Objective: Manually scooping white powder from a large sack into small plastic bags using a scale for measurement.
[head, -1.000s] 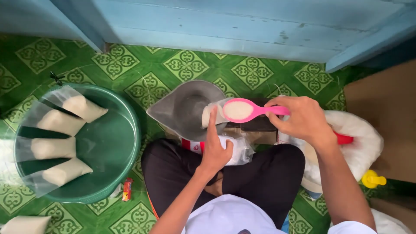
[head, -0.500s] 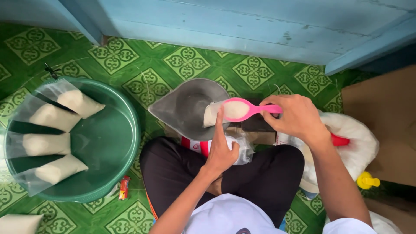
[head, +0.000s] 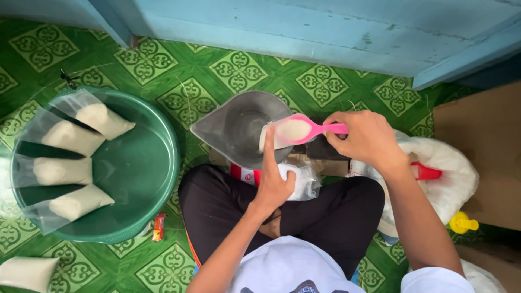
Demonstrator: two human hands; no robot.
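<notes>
My right hand [head: 365,137] grips the handle of a pink spoon [head: 300,130] heaped with white grains, tipped toward a small clear plastic bag [head: 267,138]. The bag rests in a grey metal scale pan [head: 233,126]. My left hand [head: 273,182] holds the bag's edge with the forefinger raised along it. A bundle of clear bags [head: 304,184] lies on my lap under that hand.
A green basin [head: 138,173] at the left holds several filled bags [head: 73,137]. Another filled bag [head: 27,271] lies on the green tiled floor. A big white sack [head: 450,179] with a red scoop handle [head: 429,172] sits at right, beside a yellow cap [head: 461,222] and a blue wooden wall [head: 304,27].
The spoon has tilted and moved slightly left toward the bag's mouth. My left forefinger stays along the bag. The view has shifted a little.
</notes>
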